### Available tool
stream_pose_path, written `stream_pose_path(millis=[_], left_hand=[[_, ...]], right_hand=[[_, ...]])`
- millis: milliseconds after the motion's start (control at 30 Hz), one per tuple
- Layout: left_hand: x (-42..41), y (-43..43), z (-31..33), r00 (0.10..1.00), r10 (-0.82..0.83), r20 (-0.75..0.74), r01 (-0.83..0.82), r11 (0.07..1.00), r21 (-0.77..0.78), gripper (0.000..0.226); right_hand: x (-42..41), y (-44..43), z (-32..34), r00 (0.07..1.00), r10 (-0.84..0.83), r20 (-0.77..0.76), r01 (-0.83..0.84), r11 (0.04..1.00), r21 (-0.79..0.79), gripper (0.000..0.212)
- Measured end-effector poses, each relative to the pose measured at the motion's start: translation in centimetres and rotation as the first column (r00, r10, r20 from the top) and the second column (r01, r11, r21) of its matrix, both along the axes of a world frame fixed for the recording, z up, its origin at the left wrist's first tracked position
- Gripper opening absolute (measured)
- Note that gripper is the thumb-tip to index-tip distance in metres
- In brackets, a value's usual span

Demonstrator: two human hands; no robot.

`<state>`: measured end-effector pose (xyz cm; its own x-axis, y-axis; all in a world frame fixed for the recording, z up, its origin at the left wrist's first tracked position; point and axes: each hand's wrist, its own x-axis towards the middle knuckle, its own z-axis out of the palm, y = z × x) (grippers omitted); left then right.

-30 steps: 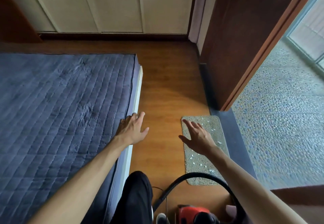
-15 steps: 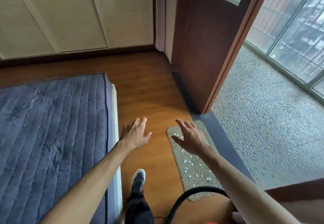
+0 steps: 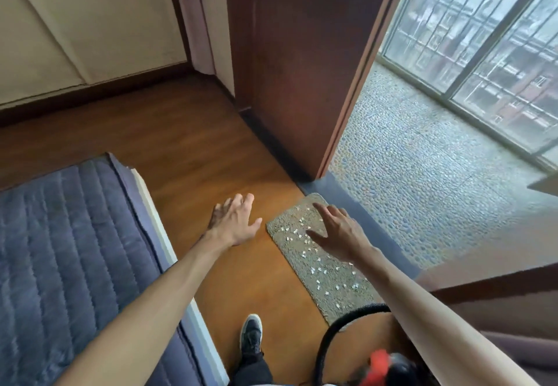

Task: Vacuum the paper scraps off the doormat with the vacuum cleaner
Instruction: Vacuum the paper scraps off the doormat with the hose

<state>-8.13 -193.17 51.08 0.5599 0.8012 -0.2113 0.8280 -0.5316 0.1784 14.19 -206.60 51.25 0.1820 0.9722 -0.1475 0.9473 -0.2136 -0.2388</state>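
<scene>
A grey-beige doormat (image 3: 329, 283) lies on the wooden floor beside the door threshold, and several small white paper scraps (image 3: 317, 270) are scattered over it. The red and black vacuum cleaner (image 3: 383, 369) sits at the bottom edge, its black hose (image 3: 335, 328) arching over the mat's near end. My left hand (image 3: 234, 224) is stretched out over the bare floor left of the mat, fingers spread, holding nothing. My right hand (image 3: 338, 231) hovers over the mat's far half, fingers apart and empty.
A blue quilted mattress (image 3: 69, 258) fills the left side. An open dark wooden door (image 3: 296, 62) stands ahead; beyond it are a pebbled balcony floor (image 3: 422, 180) and barred windows (image 3: 483, 38). My shoe (image 3: 251, 335) stands on the floor between mattress and mat.
The view has swung right and tilted, showing more of the balcony and windows. Both hands stay outstretched and empty. The vacuum's red body, out of frame half a second ago, shows again at the bottom.
</scene>
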Motion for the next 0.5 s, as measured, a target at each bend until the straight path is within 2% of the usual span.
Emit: stream_pose_path(millis=[200, 500], left_hand=[[0.8, 4.2, 0.2, 0.994, -0.106, 0.011, 0.106, 0.994, 0.010, 0.052], [3.3, 7.2, -0.3, 0.982, -0.190, -0.003, 0.190, 0.982, -0.012, 0.054]], right_hand=[[-0.9, 3.4, 0.0, 0.996, -0.086, 0.009, 0.087, 0.996, -0.034, 0.076], [0.0, 5.3, -0.1, 0.985, -0.171, 0.001, 0.171, 0.985, -0.001, 0.072]])
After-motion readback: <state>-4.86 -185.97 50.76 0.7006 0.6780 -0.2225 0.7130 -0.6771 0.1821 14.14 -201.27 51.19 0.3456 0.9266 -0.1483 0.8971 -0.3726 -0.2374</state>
